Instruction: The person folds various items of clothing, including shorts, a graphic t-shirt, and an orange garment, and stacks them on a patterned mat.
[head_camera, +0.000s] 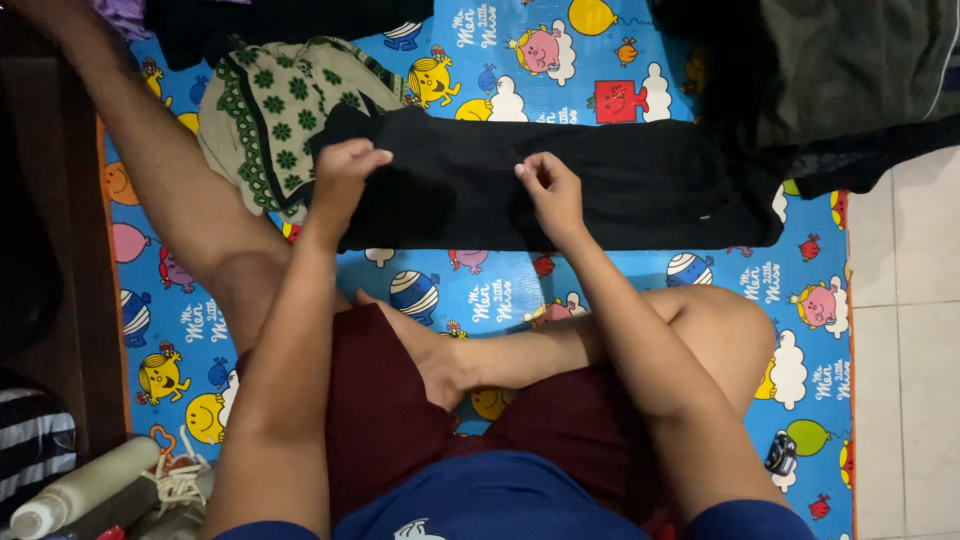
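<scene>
Both hands are on a black garment (560, 185) spread flat across the cartoon-printed mat (640, 300) in front of the seated person: the left hand (342, 175) has its fingers curled shut on a fold of the cloth, the right hand (550, 190) pinches the upper edge between thumb and fingertips. It looks about half folded, already a long band, not yet doubled; beyond the left fingers a green patterned cloth (270, 120) lies crumpled, and past the right a dark heap (850, 80) waits.
</scene>
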